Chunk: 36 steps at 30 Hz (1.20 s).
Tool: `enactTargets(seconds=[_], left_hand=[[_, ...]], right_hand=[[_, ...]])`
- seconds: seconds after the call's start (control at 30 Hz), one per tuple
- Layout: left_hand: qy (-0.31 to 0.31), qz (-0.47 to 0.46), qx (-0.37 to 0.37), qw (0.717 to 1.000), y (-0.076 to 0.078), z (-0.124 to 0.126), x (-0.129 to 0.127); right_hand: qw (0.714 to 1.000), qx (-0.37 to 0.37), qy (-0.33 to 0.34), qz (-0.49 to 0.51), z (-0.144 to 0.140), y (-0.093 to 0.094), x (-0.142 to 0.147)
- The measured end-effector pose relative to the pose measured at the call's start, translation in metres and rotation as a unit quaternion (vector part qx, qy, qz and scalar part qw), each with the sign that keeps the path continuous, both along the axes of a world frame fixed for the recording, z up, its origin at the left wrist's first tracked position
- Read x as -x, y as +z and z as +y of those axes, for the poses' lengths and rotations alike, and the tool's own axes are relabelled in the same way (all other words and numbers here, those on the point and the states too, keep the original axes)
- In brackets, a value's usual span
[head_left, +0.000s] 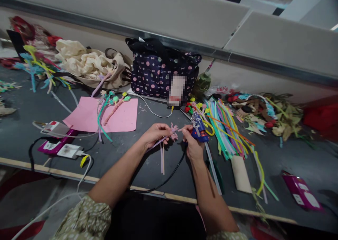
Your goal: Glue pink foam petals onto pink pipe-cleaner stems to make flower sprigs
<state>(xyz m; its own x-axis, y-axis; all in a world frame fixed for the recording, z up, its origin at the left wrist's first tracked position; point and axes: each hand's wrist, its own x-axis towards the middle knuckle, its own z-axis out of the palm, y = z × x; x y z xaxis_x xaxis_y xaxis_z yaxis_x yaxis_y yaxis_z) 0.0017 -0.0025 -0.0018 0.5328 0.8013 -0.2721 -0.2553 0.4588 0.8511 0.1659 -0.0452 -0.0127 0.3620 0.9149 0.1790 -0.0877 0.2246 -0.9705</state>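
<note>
Left hand: thumb and fingers of the left hand [158, 132] pinched together on a lilac fuzzy-stem flower [173, 130], near centre of frame; its lilac stem runs down-left under the palm.
Right hand: thumb and fingers of the right hand [192, 141] closed on a thin pale-pink piece [181, 129], its tip pointing at the flower. Hands apart, the flower between them.
Glue gun: blue hot-glue gun [199, 129] just beyond the right hand, right of centre; translucent glue stick [213, 169] slanting toward bottom of frame. Cannot tell whether hand and gun touch.
Loose strips: two thin strips, lilac and peach [162, 159], below the left hand.
Stem bundle: multicoloured fuzzy stems [224, 127], right of centre; beige flat block [241, 175] at their lower end.
Pink sheet: flat pink paper [125, 115], left of centre, fuzzy stems with green tips [107, 109] lying on it.
Back edge: navy dotted fabric bag [150, 73], upper centre; cream cloth [76, 58], upper left.
Power: purple-and-white power strip [55, 146], left; purple box-like item [302, 192], lower right.
Surface: dark grey tabletop [105, 159].
</note>
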Motion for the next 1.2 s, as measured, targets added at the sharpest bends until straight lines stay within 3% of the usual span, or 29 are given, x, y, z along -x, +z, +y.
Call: enactTargets(seconds=[1.2], left_hand=[[-0.015, 0.003, -0.017, 1.000, 0.0049, -0.0034, -0.0024]], right_hand=[[0.999, 0.016, 0.026, 0.011, 0.0013, -0.0051, 0.0022]])
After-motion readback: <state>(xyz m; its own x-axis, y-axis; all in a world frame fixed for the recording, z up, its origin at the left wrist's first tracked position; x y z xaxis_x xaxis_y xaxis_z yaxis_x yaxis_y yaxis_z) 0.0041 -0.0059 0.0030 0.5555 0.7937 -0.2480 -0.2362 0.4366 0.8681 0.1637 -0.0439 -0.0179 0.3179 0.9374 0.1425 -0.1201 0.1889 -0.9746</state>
